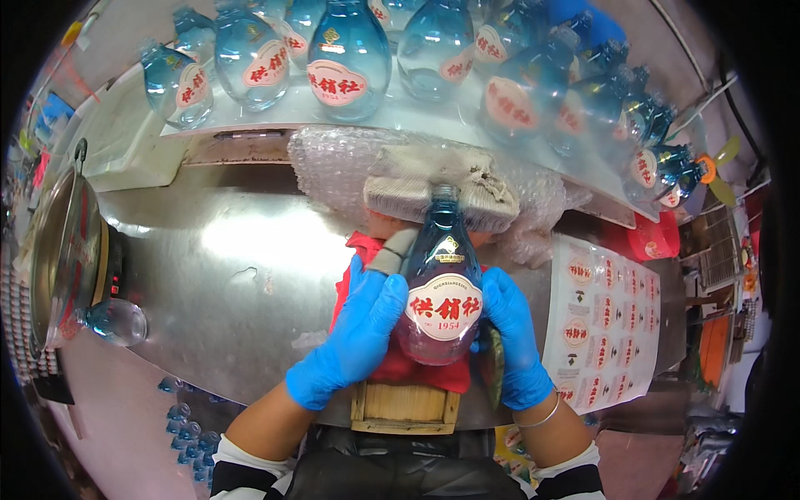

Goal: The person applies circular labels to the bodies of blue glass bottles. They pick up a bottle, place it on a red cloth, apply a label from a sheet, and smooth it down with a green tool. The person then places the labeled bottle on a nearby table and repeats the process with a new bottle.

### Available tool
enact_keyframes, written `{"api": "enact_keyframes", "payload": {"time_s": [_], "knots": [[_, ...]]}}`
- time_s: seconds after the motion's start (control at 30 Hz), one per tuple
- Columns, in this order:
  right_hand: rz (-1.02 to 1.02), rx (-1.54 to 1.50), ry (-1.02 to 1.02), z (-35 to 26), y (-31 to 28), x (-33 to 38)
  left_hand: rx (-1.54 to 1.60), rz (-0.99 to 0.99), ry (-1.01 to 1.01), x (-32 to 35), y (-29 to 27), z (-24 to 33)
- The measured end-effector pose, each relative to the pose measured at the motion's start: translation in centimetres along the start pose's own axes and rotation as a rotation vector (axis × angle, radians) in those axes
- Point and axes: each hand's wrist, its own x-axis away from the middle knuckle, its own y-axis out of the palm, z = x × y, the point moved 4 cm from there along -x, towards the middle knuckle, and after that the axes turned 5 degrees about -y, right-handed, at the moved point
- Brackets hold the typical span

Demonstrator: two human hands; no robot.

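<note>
A blue glass bottle (441,275) with an oval white-and-red label lies on a red cloth (360,250) over a small wooden block (404,407), its neck pointing away from me into a folded grey rag (433,193). My left hand (357,333), in a blue glove, presses the bottle's left side and holds a grey pad against its shoulder. On the bottle's right side, my right hand (512,333), also gloved in blue, grips it by the label's edge.
Several labelled blue bottles (350,58) stand on a white shelf behind the steel table (242,275). Bubble wrap (333,162) lies under the rag. A sheet of spare labels (604,321) sits to the right. One clear bottle (112,321) lies at the left by a round metal machine.
</note>
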Motion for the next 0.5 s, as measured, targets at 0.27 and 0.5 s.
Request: {"api": "enact_keyframes", "payload": {"time_s": [0.27, 0.5], "knots": [[0.291, -0.157, -0.245, -3.3, -3.8, -0.3, -0.818, 0.228, 0.353, 3.3, 2.3, 3.5], [-0.173, 1.293, -1.305, -9.7, 5.6, 3.9, -0.748, 0.283, 0.329, 3.3, 2.0, 2.5]]}}
